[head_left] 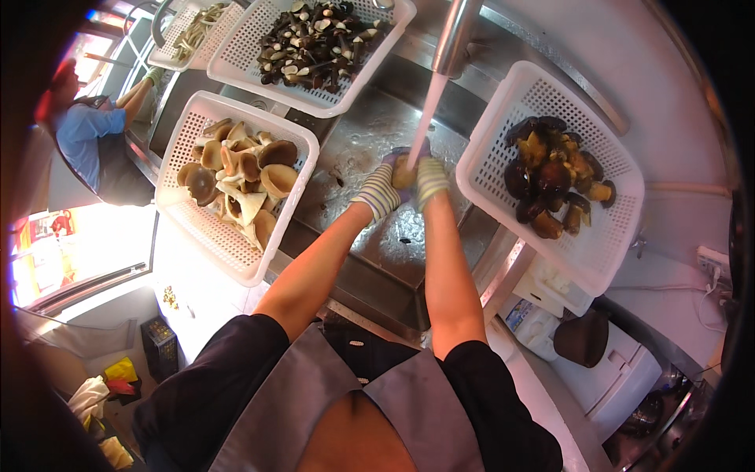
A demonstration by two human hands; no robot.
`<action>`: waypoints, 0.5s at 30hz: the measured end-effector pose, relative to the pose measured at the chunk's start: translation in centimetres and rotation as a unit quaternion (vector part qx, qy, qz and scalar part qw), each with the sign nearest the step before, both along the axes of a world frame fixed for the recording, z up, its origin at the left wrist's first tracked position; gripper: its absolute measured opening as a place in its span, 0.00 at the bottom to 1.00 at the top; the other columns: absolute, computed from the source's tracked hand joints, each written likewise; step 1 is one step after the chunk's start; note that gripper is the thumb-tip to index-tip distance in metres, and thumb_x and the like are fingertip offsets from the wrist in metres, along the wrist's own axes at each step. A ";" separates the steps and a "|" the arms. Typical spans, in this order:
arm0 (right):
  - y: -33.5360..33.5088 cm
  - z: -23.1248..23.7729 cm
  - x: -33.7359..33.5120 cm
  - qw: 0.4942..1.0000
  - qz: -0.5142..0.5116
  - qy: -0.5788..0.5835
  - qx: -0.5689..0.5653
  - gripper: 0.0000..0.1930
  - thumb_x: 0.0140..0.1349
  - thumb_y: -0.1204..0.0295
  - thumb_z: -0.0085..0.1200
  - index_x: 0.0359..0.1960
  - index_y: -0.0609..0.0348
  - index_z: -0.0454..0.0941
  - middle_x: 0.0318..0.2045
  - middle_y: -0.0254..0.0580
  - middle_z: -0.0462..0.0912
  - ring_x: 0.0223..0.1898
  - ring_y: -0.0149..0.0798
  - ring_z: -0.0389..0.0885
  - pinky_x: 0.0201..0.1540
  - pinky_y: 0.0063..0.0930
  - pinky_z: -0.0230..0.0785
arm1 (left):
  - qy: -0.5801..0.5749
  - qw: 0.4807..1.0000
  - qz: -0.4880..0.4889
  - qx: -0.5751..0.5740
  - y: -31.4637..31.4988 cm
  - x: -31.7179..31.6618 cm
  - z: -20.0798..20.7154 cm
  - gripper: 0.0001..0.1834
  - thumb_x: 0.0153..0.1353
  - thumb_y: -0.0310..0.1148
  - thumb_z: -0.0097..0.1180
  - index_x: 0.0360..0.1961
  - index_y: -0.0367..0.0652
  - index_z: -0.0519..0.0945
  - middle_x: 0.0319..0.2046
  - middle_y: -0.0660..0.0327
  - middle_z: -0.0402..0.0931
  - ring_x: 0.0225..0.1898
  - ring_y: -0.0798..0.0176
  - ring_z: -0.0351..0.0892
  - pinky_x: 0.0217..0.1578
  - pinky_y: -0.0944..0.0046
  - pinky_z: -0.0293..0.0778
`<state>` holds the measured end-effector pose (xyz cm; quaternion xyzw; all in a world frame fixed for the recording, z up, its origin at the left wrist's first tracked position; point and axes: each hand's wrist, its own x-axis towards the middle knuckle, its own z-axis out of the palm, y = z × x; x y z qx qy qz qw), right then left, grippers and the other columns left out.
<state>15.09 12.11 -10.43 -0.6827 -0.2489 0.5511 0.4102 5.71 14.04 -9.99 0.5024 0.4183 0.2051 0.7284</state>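
Both my hands wear striped knit gloves and meet in the metal sink [358, 138], under a stream of water [425, 118] from the tap [456, 38]. Between them is a wet, tan-brown mushroom [403, 171]. My left hand [379, 193] closes on it from the left and my right hand [431, 181] from the right; splashing water partly blurs the fingers. To the left, a white basket [295, 189] holds pale mushrooms with brown caps [240, 169]. On the right, another white basket [503, 169] carries dark-capped, yellowish mushrooms [554, 173].
A third white basket [350, 94] at the back holds small dark mushroom pieces; a fourth [216, 47] stands beyond it. A co-worker in a blue shirt [90, 134] works at far left. White appliances [621, 377] stand at lower right. Dark bits lie on the sink bottom.
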 end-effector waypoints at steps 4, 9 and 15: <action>-0.5 -2.9 -1.4 0.982 -0.082 -0.071 0.155 0.18 0.51 0.55 0.50 0.34 0.58 0.73 0.23 0.42 0.76 0.31 0.39 0.75 0.35 0.28 0.68 | 0.325 0.871 -0.195 0.314 0.7 -1.3 0.7 0.19 0.52 0.34 0.51 0.44 0.39 0.65 0.41 0.54 0.72 0.43 0.60 0.71 0.44 0.67 0.66; -0.6 -4.5 -1.7 0.938 0.111 -0.329 0.010 0.19 0.50 0.59 0.51 0.38 0.61 0.71 0.32 0.49 0.77 0.35 0.40 0.75 0.34 0.32 0.69 | 0.408 0.803 -0.226 0.371 0.0 -1.8 2.1 0.27 0.43 0.39 0.57 0.45 0.42 0.67 0.39 0.51 0.74 0.43 0.54 0.73 0.49 0.61 0.62; -2.6 1.0 -1.7 0.975 -0.096 -0.192 0.063 0.21 0.57 0.56 0.43 0.37 0.66 0.71 0.32 0.48 0.77 0.31 0.40 0.75 0.36 0.31 0.66 | 0.403 0.765 -0.226 0.448 0.3 -1.0 2.3 0.24 0.43 0.38 0.57 0.44 0.48 0.70 0.46 0.55 0.69 0.51 0.55 0.66 0.57 0.54 0.48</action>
